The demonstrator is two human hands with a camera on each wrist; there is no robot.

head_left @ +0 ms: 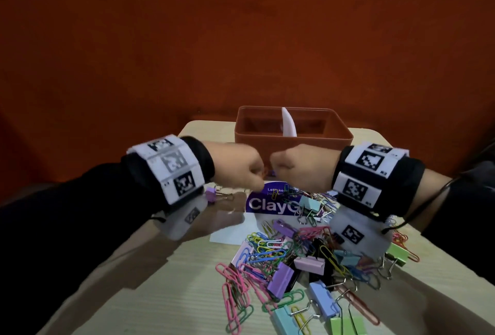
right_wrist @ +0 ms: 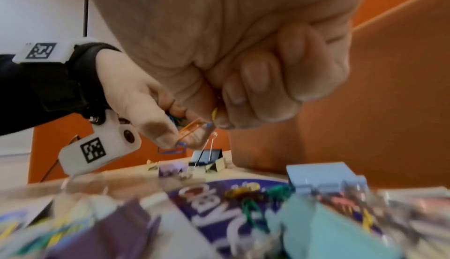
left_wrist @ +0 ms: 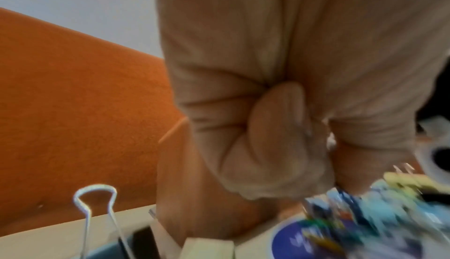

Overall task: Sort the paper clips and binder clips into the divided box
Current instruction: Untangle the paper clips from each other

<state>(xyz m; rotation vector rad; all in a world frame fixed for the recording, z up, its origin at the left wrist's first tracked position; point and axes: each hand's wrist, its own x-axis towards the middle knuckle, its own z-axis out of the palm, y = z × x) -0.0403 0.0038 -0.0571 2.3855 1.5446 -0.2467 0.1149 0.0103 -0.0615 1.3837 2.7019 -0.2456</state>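
Note:
The orange divided box (head_left: 294, 139) with a white divider (head_left: 289, 123) stands at the table's far edge. Just in front of it my two hands meet, fingers curled. My left hand (head_left: 255, 180) pinches a tangle of orange and blue paper clips (right_wrist: 187, 130) between thumb and fingers (right_wrist: 165, 136). My right hand (head_left: 278, 171) is curled tight against it, and a yellow paper clip (right_wrist: 214, 112) shows at its fingertips (right_wrist: 231, 97). A mixed pile of coloured paper clips and pastel binder clips (head_left: 300, 257) lies below the hands.
A purple card printed "Clay" (head_left: 267, 202) and a white sheet (head_left: 233, 230) lie under the pile. A lilac binder clip (head_left: 211, 194) sits alone at the left. A black binder clip (right_wrist: 207, 155) stands near the box. An orange wall rises behind the table.

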